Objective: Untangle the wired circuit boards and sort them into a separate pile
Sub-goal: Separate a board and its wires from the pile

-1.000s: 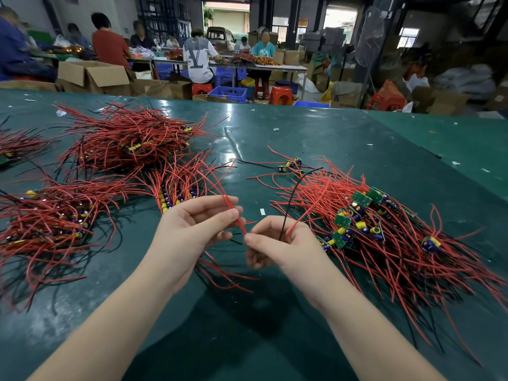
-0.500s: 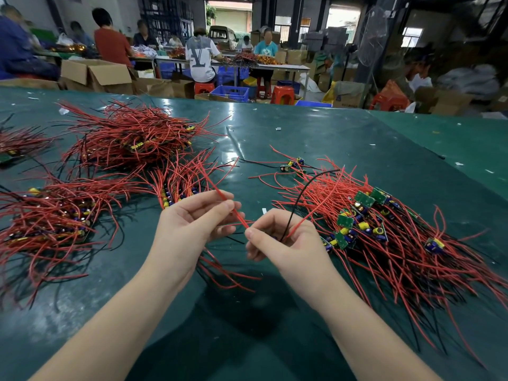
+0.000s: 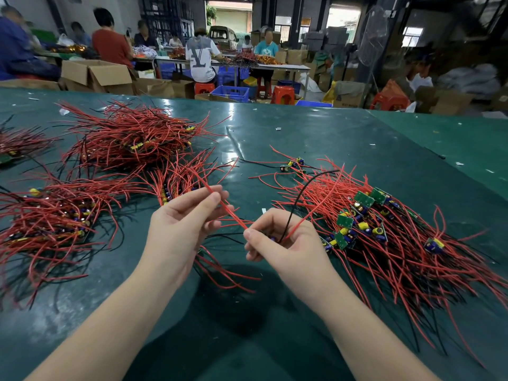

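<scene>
Two hands work above the green desk near its front edge. The left hand pinches a red wire between thumb and fingers; the right hand curls round a small board with its red and black leads. Sorted boards lie toward the right edge, tangled heaps toward the left.
</scene>
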`<state>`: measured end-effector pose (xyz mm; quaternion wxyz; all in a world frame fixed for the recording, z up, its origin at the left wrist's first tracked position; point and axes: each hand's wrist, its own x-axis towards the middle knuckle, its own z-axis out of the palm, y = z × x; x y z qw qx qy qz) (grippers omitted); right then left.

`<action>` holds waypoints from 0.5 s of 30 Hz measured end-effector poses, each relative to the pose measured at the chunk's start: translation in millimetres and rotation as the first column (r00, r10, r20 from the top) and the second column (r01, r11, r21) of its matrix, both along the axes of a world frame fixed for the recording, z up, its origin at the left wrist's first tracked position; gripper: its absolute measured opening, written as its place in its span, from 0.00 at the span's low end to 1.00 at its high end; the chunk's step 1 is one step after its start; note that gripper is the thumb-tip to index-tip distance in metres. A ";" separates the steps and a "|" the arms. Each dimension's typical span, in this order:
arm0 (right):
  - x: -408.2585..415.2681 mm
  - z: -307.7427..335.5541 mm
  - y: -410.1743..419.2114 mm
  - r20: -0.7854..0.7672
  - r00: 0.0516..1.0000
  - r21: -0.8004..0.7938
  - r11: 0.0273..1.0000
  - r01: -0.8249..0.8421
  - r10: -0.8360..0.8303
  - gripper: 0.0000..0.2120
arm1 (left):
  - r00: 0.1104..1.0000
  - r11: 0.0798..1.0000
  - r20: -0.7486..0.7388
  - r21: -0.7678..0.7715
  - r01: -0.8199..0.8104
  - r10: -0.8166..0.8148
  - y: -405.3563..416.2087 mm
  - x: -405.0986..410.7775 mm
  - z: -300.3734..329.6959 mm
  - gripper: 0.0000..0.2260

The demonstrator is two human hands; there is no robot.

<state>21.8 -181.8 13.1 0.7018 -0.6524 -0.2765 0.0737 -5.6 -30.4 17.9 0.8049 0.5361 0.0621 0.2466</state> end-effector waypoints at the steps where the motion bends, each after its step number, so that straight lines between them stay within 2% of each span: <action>1: -0.6 -0.5 0.1 0.008 1.000 -0.005 1.000 0.002 -0.002 0.10 | 1.000 1.000 -0.001 -0.003 -0.006 0.006 0.8 0.3 -0.4 0.07; 4: -1.3 -2.5 1.5 0.017 1.000 -0.046 0.999 0.007 -0.006 0.10 | 0.999 0.999 -0.004 -0.026 -0.035 0.035 3.5 1.1 -0.9 0.10; 8: -0.6 -1.5 0.1 0.011 1.000 -0.038 0.999 0.007 -0.006 0.09 | 0.999 0.993 -0.026 -0.111 -0.033 0.030 7.3 2.4 0.0 0.06; 12: 0.4 -2.8 0.2 0.015 1.000 -0.049 0.998 0.025 -0.024 0.10 | 0.998 0.996 -0.036 -0.069 -0.054 0.051 10.7 3.6 -0.4 0.11; 15: -0.4 -4.4 1.1 0.028 0.999 -0.085 0.996 0.022 -0.020 0.10 | 0.996 0.994 -0.060 -0.081 -0.074 0.069 12.0 3.3 -0.8 0.08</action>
